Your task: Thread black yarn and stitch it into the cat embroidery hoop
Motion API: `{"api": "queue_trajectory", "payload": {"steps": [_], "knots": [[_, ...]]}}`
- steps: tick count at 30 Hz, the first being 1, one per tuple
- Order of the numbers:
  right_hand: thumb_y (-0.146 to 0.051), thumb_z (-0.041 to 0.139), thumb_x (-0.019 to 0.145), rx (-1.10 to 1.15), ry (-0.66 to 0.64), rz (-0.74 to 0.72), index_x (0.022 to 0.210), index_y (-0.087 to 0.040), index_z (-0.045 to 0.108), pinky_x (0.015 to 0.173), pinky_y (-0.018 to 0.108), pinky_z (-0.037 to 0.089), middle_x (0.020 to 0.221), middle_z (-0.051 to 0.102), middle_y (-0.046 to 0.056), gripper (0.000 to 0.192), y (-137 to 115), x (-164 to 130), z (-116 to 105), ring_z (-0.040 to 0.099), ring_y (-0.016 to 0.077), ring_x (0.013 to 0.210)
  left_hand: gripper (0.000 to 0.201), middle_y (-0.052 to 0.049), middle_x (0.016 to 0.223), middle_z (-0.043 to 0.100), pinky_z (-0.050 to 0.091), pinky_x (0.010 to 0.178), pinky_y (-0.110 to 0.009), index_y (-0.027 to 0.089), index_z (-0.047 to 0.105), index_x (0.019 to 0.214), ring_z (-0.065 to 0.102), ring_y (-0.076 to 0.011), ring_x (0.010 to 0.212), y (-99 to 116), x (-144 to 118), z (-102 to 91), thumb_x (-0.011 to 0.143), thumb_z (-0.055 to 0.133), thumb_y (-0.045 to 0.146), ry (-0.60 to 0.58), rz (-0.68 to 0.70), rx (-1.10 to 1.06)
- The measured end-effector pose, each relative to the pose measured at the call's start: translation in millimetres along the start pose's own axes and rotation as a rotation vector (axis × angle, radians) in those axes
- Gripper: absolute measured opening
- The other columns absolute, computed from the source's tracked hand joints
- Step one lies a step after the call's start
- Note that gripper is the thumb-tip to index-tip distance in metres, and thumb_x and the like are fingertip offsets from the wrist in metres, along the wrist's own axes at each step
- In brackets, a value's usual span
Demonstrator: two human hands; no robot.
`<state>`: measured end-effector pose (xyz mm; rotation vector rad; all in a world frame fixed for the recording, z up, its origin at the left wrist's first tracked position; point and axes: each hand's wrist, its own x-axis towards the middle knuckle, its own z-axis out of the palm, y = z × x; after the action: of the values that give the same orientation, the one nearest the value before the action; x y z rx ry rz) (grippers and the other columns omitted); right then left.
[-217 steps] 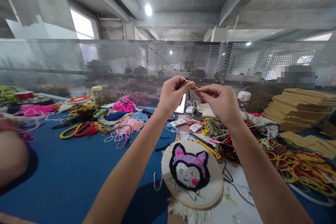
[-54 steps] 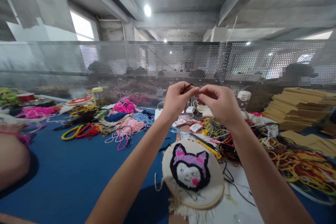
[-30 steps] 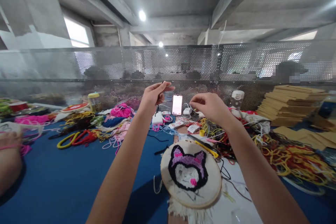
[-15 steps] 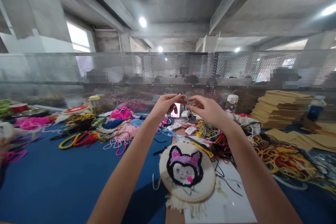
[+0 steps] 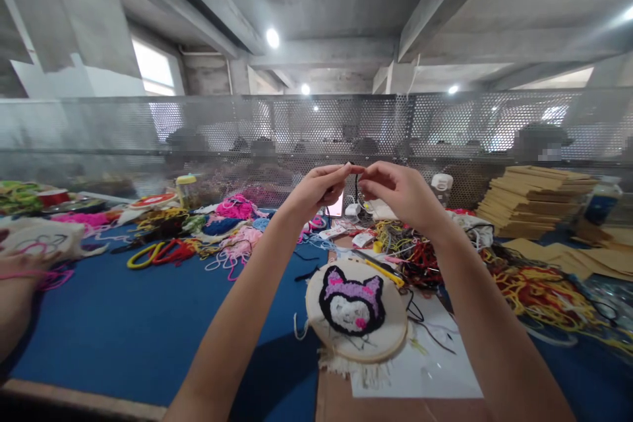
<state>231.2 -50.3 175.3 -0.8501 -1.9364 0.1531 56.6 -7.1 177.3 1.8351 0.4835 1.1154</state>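
Both hands are raised above the worktable with their fingertips meeting. My left hand (image 5: 324, 186) is closed, its thumb and forefinger pinched on black yarn (image 5: 357, 186), a short length of which hangs below the fingertips. From the other side my right hand (image 5: 395, 188) closes its curled fingers at the same yarn; its exact grip is partly hidden. Below them lies a round embroidery hoop (image 5: 316, 336) with white cloth. On the cloth is a tufted black, purple and white character face (image 5: 352, 303) with pink spots. Frayed cloth hangs past the hoop's near edge.
A yellow-handled cutter (image 5: 386, 270) lies behind the hoop, on white paper (image 5: 425, 369). Yarn heaps (image 5: 539, 297) spread right; more yarn (image 5: 235, 208) and red-and-yellow handles (image 5: 158, 255) lie left. Envelopes (image 5: 514, 201) are stacked at right. Another person's hand (image 5: 22, 270) works at far left.
My right hand has moved left until its fingertips meet those of my left hand at the black yarn. The other person's hand and cloth show more at the left edge.
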Motion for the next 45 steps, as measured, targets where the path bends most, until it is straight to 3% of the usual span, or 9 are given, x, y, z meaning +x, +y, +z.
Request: {"api": "queue_trajectory", "payload": {"steps": [7, 12, 15, 19, 25, 29, 34, 39, 45], "knots": [[-0.037, 0.055, 0.08, 0.054, 0.057, -0.012, 0.09, -0.018, 0.061, 0.071, 0.031, 0.047, 0.084, 0.065, 0.004, 0.023, -12.0, -3.2, -3.0, 0.06, 0.0161, 0.077, 0.024, 0.006, 0.051, 0.024, 0.013, 0.039, -0.023, 0.024, 0.066, 0.092, 0.019, -0.0055, 0.039, 11.0, -7.1, -1.4, 0.082, 0.052, 0.04, -0.029, 0.095, -0.038], [-0.036, 0.054, 0.08, 0.07, 0.037, -0.041, 0.086, -0.018, 0.064, 0.071, 0.031, 0.047, 0.08, 0.063, 0.002, 0.022, -16.8, -3.8, 4.2, 0.058, 0.0173, 0.079, 0.025, 0.006, 0.05, 0.03, 0.018, 0.041, -0.023, 0.021, 0.06, 0.069, 0.024, -0.0058, 0.041, 13.1, -10.5, 11.5, 0.081, 0.053, 0.042, -0.065, 0.092, 0.01], [-0.032, 0.052, 0.081, 0.106, 0.045, -0.047, 0.088, -0.019, 0.065, 0.069, 0.031, 0.048, 0.077, 0.063, 0.002, 0.019, -15.5, -4.3, 4.2, 0.059, 0.0167, 0.077, 0.027, 0.006, 0.05, 0.027, 0.019, 0.041, -0.022, 0.02, 0.057, 0.066, 0.023, -0.0056, 0.04, 13.5, -11.7, 16.1, 0.08, 0.053, 0.043, -0.077, 0.071, 0.013], [-0.021, 0.05, 0.08, 0.13, 0.019, -0.052, 0.098, -0.02, 0.062, 0.063, 0.029, 0.049, 0.076, 0.062, 0.001, 0.022, -17.9, -6.1, 3.6, 0.06, 0.0136, 0.065, 0.025, 0.007, 0.051, 0.022, 0.017, 0.04, -0.022, 0.02, 0.058, 0.067, 0.02, -0.0051, 0.04, 16.3, -13.6, 13.1, 0.079, 0.055, 0.042, -0.062, 0.084, 0.008], [-0.013, 0.046, 0.077, 0.009, 0.038, -0.023, 0.102, -0.022, 0.053, 0.057, 0.027, 0.046, 0.072, 0.063, 0.0, 0.027, -18.8, -7.7, 3.9, 0.059, 0.0125, 0.057, 0.023, 0.007, 0.052, 0.019, 0.014, 0.04, -0.023, 0.022, 0.066, 0.086, 0.017, -0.0056, 0.04, 20.7, -15.2, 1.9, 0.083, 0.051, 0.039, -0.078, 0.071, 0.037], [-0.015, 0.046, 0.079, -0.079, 0.057, -0.02, 0.101, -0.022, 0.052, 0.057, 0.027, 0.045, 0.077, 0.062, 0.001, 0.024, -11.6, -6.2, 2.1, 0.058, 0.0126, 0.059, 0.023, 0.007, 0.052, 0.018, 0.013, 0.039, -0.023, 0.022, 0.066, 0.089, 0.017, -0.0055, 0.04, 16.1, -12.2, -2.1, 0.084, 0.05, 0.037, -0.079, 0.07, 0.004], [-0.009, 0.044, 0.078, -0.078, 0.104, -0.097, 0.097, -0.02, 0.052, 0.067, 0.027, 0.046, 0.087, 0.061, 0.003, 0.025, -3.9, -2.4, 4.9, 0.059, 0.0144, 0.078, 0.023, 0.007, 0.052, 0.02, 0.011, 0.039, -0.022, 0.019, 0.063, 0.09, 0.016, -0.0051, 0.04, 1.7, -4.0, -4.1, 0.085, 0.049, 0.036, -0.121, 0.06, -0.067], [-0.014, 0.051, 0.079, -0.098, 0.158, -0.1, 0.095, -0.02, 0.053, 0.056, 0.023, 0.043, 0.082, 0.06, 0.002, 0.017, -2.9, -0.3, 7.5, 0.054, 0.0115, 0.066, 0.02, 0.008, 0.049, 0.024, 0.012, 0.038, -0.02, 0.016, 0.06, 0.088, 0.016, -0.0047, 0.04, -9.5, 2.0, -5.9, 0.086, 0.049, 0.033, -0.208, 0.069, -0.111], [-0.018, 0.054, 0.08, -0.135, 0.176, -0.122, 0.09, -0.021, 0.056, 0.052, 0.023, 0.038, 0.07, 0.055, -0.001, 0.011, -2.0, 0.1, 7.4, 0.045, 0.0083, 0.055, 0.018, 0.008, 0.047, 0.029, 0.012, 0.038, -0.02, 0.016, 0.057, 0.082, 0.019, -0.0036, 0.038, -12.2, 3.0, -4.2, 0.084, 0.052, 0.032, -0.185, 0.057, -0.123]]}}
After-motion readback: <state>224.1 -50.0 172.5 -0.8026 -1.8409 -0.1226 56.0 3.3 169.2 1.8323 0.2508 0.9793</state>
